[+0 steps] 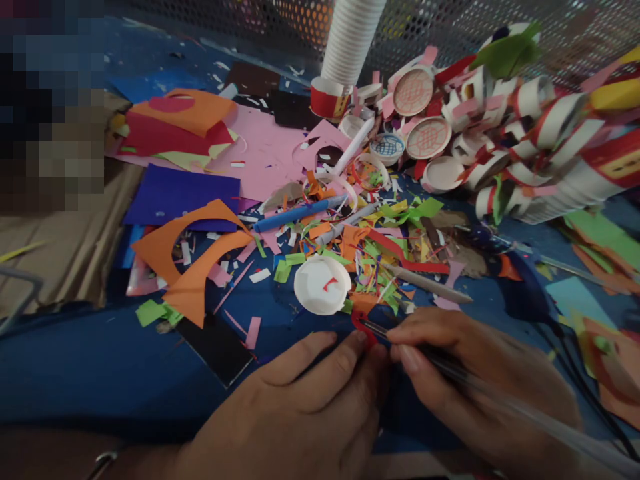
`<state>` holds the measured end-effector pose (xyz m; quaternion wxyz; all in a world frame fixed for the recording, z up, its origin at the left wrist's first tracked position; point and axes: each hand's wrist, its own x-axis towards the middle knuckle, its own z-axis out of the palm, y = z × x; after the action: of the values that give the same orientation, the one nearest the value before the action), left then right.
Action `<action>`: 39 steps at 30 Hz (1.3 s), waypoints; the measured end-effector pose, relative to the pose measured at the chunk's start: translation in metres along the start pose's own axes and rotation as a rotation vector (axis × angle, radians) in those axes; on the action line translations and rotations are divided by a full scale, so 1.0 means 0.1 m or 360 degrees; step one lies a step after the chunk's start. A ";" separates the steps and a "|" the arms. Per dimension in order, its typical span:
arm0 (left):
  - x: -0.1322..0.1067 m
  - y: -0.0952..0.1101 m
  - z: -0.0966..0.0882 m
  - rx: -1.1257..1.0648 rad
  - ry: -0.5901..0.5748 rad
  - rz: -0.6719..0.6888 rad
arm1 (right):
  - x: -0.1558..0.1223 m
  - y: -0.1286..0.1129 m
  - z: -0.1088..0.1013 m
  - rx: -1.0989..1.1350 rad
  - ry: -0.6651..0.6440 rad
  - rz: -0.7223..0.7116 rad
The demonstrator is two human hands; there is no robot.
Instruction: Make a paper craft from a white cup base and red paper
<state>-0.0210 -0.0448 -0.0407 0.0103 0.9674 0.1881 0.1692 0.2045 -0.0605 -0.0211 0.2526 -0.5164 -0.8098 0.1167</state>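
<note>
My left hand (305, 407) rests on the blue table surface (90, 373), fingers together, its fingertips pressing down a small red paper piece (361, 325). My right hand (480, 380) is closed round a clear pen (450, 367) whose tip touches that red piece. Just beyond the fingers lies a white paper disc (323, 285) with a red mark on it.
Paper scraps (370, 247) of many colours litter the middle. Orange cut-outs (185, 260), pink, red and blue sheets lie at the left. A blue pen (295, 215) and a white stick lie in the scraps. Cut paper cups (500, 133) pile up at right; a cup stack (350, 40) stands behind.
</note>
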 end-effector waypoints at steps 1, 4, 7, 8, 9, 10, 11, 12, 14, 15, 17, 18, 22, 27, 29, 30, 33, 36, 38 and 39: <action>0.00 0.00 0.00 -0.0002 -0.0003 0.0002 | -0.01 0.00 0.01 0.0010 0.0016 0.0011; 0.01 0.00 0.00 -0.0006 0.0003 0.0003 | -0.03 0.02 0.03 0.0024 0.0016 0.0022; 0.01 -0.01 0.00 0.0001 0.0003 0.0008 | -0.04 0.02 0.02 0.0030 -0.0002 0.0016; 0.01 -0.01 0.00 0.0004 -0.0002 0.0009 | -0.04 0.02 0.01 0.0037 -0.0007 0.0017; 0.01 -0.01 0.00 0.0007 -0.0006 0.0012 | -0.04 0.02 0.00 0.0043 -0.0012 0.0020; 0.01 -0.01 0.00 0.0009 -0.0009 0.0012 | -0.04 0.02 0.00 0.0046 -0.0019 0.0026; 0.01 -0.01 0.00 0.0005 -0.0013 0.0009 | -0.03 0.01 0.00 0.0048 -0.0019 0.0029; 0.01 0.00 0.00 0.0002 -0.0014 0.0007 | -0.03 0.01 0.00 0.0047 -0.0022 0.0034; 0.01 0.00 -0.01 -0.0001 -0.0016 0.0007 | -0.01 0.01 0.00 0.0051 -0.0007 0.0032; 0.01 0.01 -0.01 -0.0002 -0.0016 0.0013 | -0.01 0.01 0.00 0.0055 -0.0016 0.0022; 0.01 0.02 -0.01 -0.0002 -0.0014 0.0018 | -0.01 0.00 0.00 0.0068 -0.0025 0.0006; 0.01 0.02 0.00 -0.0002 -0.0018 0.0016 | -0.01 0.00 0.00 0.0073 -0.0031 0.0006; 0.01 0.02 0.00 -0.0005 -0.0022 0.0012 | -0.05 0.00 0.00 0.0086 -0.0029 0.0036; 0.00 0.00 0.00 -0.0021 -0.0025 0.0015 | -0.07 0.02 0.02 0.0102 -0.0046 0.0047; 0.00 0.01 0.00 -0.0019 -0.0033 0.0011 | -0.07 0.03 0.03 0.0098 -0.0056 0.0054; 0.01 0.01 0.00 -0.0015 -0.0037 0.0006 | -0.07 0.03 0.03 0.0095 -0.0055 0.0054; 0.01 0.01 -0.01 -0.0006 -0.0041 0.0002 | -0.07 0.03 0.02 0.0098 -0.0052 0.0052; 0.01 0.01 -0.01 -0.0005 -0.0048 -0.0001 | -0.07 0.03 0.01 0.0097 -0.0047 0.0048; 0.02 0.01 -0.01 -0.0009 -0.0052 -0.0005 | -0.07 0.02 0.01 0.0086 -0.0040 0.0044; 0.02 0.01 -0.01 -0.0015 -0.0056 -0.0006 | -0.07 0.02 0.01 0.0080 -0.0034 0.0043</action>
<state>-0.0194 -0.0453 -0.0392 0.0186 0.9698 0.1890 0.1529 0.2078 -0.0658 -0.0248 0.2552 -0.5195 -0.8023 0.1460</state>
